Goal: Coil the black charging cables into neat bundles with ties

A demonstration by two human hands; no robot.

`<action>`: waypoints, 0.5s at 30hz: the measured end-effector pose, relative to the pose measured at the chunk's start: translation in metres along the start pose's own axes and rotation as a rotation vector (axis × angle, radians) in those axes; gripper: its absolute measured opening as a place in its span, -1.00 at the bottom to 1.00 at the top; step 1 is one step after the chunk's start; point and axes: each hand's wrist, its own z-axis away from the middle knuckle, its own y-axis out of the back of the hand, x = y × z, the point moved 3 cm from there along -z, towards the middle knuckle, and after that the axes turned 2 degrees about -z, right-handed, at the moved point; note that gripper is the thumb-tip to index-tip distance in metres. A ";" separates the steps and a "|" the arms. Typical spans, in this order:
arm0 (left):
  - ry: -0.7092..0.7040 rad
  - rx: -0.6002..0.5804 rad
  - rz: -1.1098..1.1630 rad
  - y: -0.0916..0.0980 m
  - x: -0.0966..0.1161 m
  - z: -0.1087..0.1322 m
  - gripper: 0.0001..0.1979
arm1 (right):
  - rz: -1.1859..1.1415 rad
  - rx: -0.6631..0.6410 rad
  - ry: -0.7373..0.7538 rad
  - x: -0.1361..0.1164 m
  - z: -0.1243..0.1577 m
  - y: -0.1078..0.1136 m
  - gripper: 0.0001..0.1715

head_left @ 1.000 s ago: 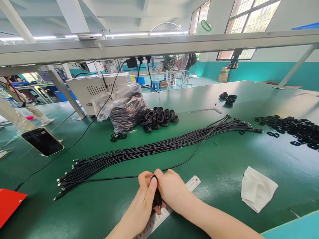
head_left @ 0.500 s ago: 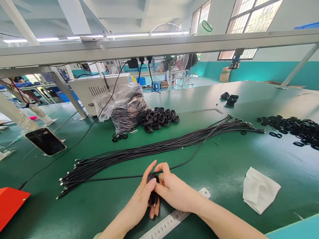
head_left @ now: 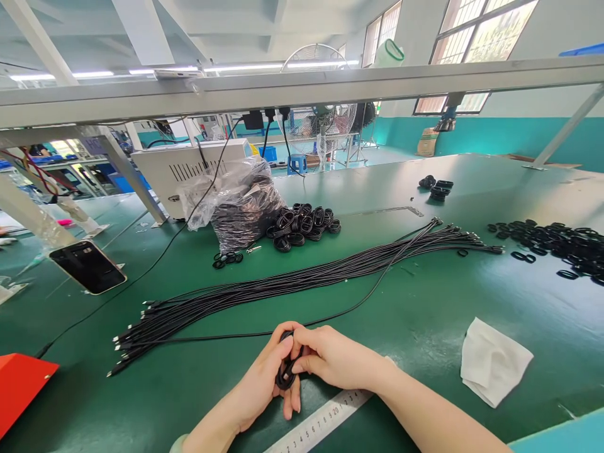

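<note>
A small black coiled cable [head_left: 285, 375] is held upright between my two hands, over the front of the green table. My left hand [head_left: 258, 384] wraps its outer side, thumb on the coil and lower fingers spread beneath. Fingertips of my right hand [head_left: 330, 357] pinch the coil from the other side and cover part of it. Just beyond the hands, a single black cable [head_left: 349, 309] runs across the table. Behind that lies a long bundle of straight black cables [head_left: 283, 283] with metal plugs at both ends. Under my right wrist rests a steel ruler [head_left: 325, 420].
Coiled cables [head_left: 306, 223] are heaped beside a clear plastic bag [head_left: 245, 207]. Many black rings [head_left: 566, 245] lie at the right, near a white cloth [head_left: 494, 362]. A phone [head_left: 87, 267] and a red box [head_left: 23, 384] are at left. A metal rail [head_left: 302, 88] crosses above.
Both hands have shifted their grip on the coil. The right fingers have closed in on its front, and the cable end that pointed down below the coil no longer shows there.
</note>
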 end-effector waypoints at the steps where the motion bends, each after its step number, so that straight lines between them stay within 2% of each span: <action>1: -0.003 0.004 0.000 0.000 0.001 0.000 -0.60 | -0.008 0.012 0.010 -0.001 -0.001 -0.001 -0.89; 4: -0.004 0.032 0.005 0.000 0.004 0.001 -0.63 | -0.065 0.075 -0.010 -0.003 -0.002 -0.004 -0.92; 9: 0.012 0.032 -0.002 0.000 0.006 0.002 -0.65 | -0.198 0.209 -0.109 -0.001 -0.004 -0.009 -0.81; 15: -0.029 0.054 -0.057 0.003 0.010 0.000 -0.57 | -0.177 0.228 -0.105 0.002 -0.005 -0.011 -0.84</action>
